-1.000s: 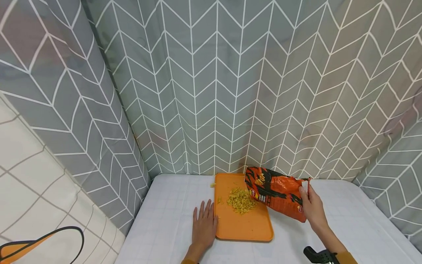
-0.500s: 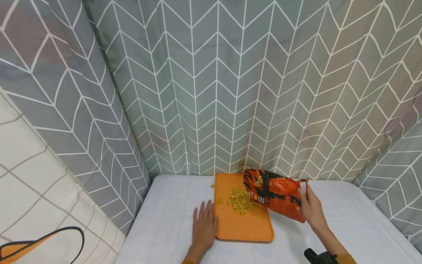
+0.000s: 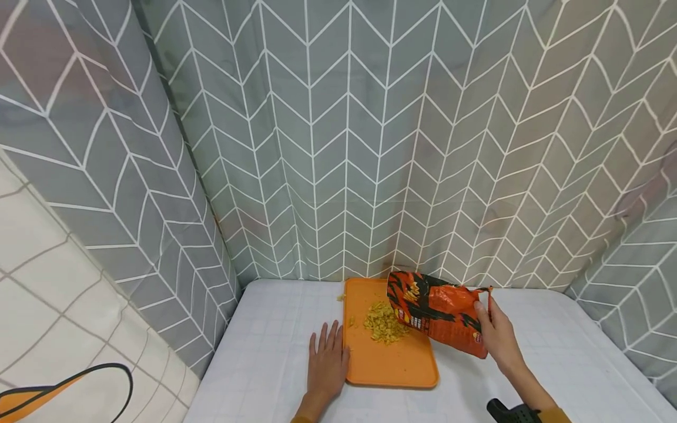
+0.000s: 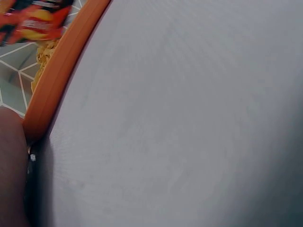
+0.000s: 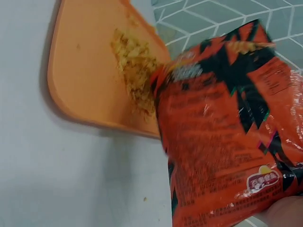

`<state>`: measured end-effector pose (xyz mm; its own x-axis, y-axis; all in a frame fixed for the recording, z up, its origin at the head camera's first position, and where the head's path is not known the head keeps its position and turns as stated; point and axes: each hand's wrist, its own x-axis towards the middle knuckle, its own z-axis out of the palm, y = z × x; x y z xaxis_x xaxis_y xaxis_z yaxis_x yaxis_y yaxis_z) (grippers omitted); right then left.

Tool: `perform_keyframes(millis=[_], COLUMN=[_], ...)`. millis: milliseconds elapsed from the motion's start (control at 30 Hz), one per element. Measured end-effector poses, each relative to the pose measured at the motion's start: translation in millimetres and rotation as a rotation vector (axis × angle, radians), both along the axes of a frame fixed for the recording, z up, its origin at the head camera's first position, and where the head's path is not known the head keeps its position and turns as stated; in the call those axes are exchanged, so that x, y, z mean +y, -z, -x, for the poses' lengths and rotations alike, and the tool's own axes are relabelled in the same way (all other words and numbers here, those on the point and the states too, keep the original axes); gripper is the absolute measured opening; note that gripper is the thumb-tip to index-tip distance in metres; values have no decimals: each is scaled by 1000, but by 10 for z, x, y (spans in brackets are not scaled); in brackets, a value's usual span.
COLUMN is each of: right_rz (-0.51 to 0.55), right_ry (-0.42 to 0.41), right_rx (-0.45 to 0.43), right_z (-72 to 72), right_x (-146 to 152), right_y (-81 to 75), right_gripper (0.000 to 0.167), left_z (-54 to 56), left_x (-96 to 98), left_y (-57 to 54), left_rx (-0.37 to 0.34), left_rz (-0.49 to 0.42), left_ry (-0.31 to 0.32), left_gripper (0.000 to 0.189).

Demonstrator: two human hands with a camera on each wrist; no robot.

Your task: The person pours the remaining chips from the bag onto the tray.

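Observation:
My right hand [image 3: 499,336] grips a red-and-black snack bag [image 3: 436,314] by its right end. The bag slants over the right side of an orange tray [image 3: 388,370], its far end above a heap of yellow crumbled snack pieces [image 3: 383,323]. In the right wrist view the printed bag [image 5: 222,137] covers part of the heap [image 5: 135,66]. My left hand [image 3: 328,365] lies flat on the table at the tray's left edge, fingers straight, its thumb side against the rim. Only a blurred part of that hand [image 4: 12,165] shows in the left wrist view, next to the tray rim [image 4: 61,71].
A white cloth covers the table [image 3: 264,358]. A few crumbs [image 3: 341,297] lie just outside the tray's left edge. Behind the table hangs a grey patterned curtain [image 3: 365,147]. At the lower left is an orange item with a black looped edge [image 3: 63,385].
The bag and my right hand have shifted slightly left, bringing the bag's end further over the heap. My left hand and the tray have stayed in place.

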<state>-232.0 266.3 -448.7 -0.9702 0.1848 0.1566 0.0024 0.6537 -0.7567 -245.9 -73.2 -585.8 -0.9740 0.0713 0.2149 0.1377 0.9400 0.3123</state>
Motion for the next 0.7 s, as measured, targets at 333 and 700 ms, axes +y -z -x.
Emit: perform_keyframes(millis=[333, 700], right_rz=[141, 324], right_ry=[-22, -31], right_rx=[-56, -113], right_z=[-1, 18], right_x=[61, 94], right_y=[2, 1], right_gripper=[65, 67], left_z=[-14, -2], left_x=[-2, -9], left_y=[-14, 5], left_rx=[46, 43], left_rz=[-17, -11], left_ry=[17, 21], left_gripper=[55, 54])
